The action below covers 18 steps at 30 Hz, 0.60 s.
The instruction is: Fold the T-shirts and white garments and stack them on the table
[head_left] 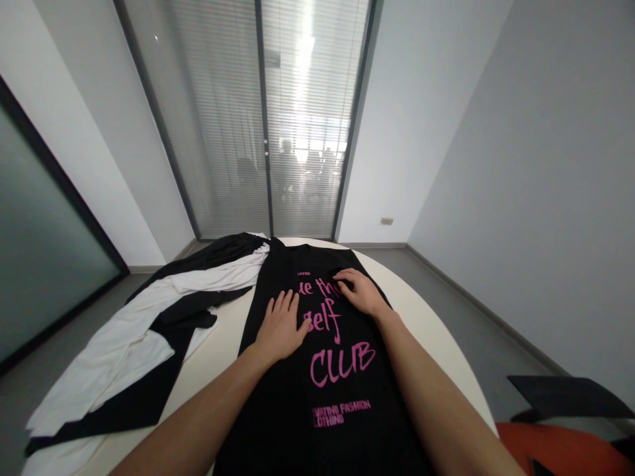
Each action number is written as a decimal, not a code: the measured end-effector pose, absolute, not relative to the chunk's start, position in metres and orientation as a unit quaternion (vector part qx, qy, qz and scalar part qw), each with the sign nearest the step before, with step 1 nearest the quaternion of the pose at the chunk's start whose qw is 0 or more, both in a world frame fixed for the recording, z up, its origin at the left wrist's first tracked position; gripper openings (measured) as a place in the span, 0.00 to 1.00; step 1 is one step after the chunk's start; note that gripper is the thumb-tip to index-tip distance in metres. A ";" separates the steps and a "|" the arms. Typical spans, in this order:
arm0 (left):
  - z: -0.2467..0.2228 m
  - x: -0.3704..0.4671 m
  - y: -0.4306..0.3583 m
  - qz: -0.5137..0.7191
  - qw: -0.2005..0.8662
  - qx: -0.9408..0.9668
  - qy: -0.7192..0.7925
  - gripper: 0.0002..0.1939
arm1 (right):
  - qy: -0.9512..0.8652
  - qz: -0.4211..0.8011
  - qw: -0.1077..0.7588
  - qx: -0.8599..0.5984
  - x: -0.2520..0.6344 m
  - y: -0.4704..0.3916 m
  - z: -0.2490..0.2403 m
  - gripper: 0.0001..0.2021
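Observation:
A black T-shirt [282, 410] with pink lettering lies lengthwise on the table, its sides folded in so that some of the words are cut off. My left hand [282, 325] rests flat on its left part, fingers spread and pointing away from me. Farther up on the right, my right hand [361, 291] touches the shirt near the upper line of print. Its fingers are slightly bent and apart, and I see nothing held in them. Part of the lettering is covered by my hands.
A loose heap of black and white clothes [163, 297] hangs over the left side of the round cream table [431, 330]. An orange and black chair [555, 443] stands at the lower right. Beyond the table are a glass partition with blinds [223, 132] and white walls.

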<state>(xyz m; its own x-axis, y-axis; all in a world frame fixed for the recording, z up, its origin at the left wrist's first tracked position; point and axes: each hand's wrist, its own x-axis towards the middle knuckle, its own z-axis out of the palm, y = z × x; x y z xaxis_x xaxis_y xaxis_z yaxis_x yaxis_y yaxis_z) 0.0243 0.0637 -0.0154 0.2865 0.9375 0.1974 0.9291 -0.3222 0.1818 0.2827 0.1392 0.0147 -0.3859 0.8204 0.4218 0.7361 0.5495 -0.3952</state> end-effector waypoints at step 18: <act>-0.013 0.025 0.063 0.115 0.018 0.803 0.585 0.38 | -0.687 -0.014 0.226 -0.691 0.289 0.144 0.002 0.18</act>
<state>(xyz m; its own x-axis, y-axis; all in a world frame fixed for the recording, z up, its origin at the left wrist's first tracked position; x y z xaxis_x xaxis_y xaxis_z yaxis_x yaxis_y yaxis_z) 0.0248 0.0633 -0.0130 0.2894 0.9432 0.1631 0.9347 -0.3152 0.1641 0.2891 0.1443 0.0020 0.0567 0.9424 0.3296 0.9553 0.0448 -0.2923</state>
